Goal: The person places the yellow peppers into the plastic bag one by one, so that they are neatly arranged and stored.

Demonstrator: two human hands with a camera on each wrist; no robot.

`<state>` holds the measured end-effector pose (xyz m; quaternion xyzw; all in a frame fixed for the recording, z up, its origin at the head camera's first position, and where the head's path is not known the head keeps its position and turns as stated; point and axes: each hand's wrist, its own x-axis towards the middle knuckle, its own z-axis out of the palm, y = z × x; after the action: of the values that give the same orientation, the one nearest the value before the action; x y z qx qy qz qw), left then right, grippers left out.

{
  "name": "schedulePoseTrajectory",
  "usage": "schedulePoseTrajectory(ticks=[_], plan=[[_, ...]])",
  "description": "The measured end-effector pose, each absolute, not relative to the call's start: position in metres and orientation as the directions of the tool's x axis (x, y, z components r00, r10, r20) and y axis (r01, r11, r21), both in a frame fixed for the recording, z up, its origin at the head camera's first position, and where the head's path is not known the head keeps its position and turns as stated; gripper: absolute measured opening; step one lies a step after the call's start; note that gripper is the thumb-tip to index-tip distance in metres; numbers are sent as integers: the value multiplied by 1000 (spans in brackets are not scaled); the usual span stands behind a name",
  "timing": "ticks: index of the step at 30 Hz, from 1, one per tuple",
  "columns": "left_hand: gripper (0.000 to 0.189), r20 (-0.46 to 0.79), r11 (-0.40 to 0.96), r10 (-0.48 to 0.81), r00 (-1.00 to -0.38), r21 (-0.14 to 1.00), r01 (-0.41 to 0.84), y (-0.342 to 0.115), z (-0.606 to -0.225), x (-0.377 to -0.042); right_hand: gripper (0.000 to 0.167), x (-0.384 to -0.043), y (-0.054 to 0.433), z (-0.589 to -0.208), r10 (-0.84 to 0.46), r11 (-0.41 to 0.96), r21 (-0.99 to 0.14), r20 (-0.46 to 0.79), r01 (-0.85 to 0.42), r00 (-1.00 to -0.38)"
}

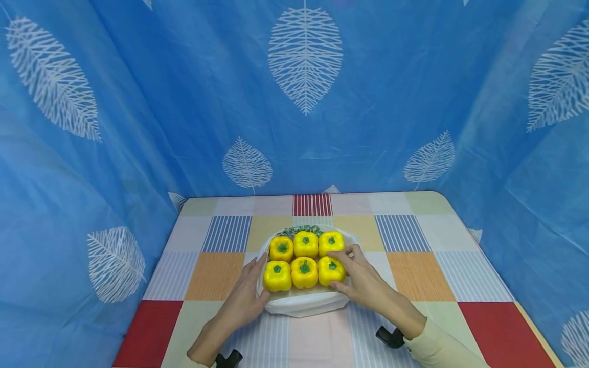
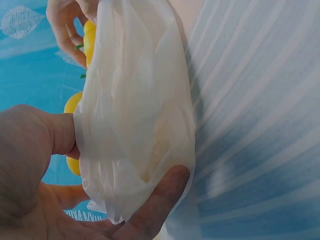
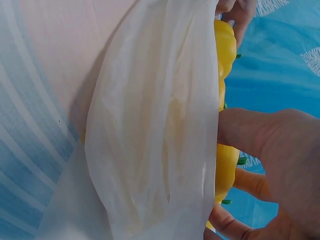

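Several yellow bell peppers (image 1: 304,272) with green stems sit in two rows on a round base wrapped in a white plastic bag (image 1: 306,307). My left hand (image 1: 248,295) holds the bag's left side. In the left wrist view its thumb (image 2: 62,134) lies at the rim, and a finger (image 2: 162,197) reaches round the lower side of the plastic. My right hand (image 1: 368,283) grips the front right bell pepper (image 1: 330,270), thumb at the near side and fingers at the far side. The right wrist view shows its thumb (image 3: 242,131) against that row; fingertips are partly hidden.
A patchwork-patterned tablecloth (image 1: 216,276) covers the table. Blue curtains (image 1: 368,128) with white leaf prints enclose the back and sides. Green leaf print (image 1: 301,230) shows behind the back row. Black wrist mounts (image 1: 390,337) sit under both wrists.
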<state>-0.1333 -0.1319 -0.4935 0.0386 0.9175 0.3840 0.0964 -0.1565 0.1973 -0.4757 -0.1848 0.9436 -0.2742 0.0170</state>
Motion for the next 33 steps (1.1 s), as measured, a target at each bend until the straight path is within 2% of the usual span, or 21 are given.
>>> schedulePoseTrajectory(ticks=[16,33], plan=[[97,-166,702,127,-978,711,-30,-133,-494,-130,75,-152,195,-471,-353,789,-525,37,-319,-935],[96,-147,698,148,-978,716,-2,-133,-492,-128,79,-142,205,-459,-311,796,-534,42,-285,-949]])
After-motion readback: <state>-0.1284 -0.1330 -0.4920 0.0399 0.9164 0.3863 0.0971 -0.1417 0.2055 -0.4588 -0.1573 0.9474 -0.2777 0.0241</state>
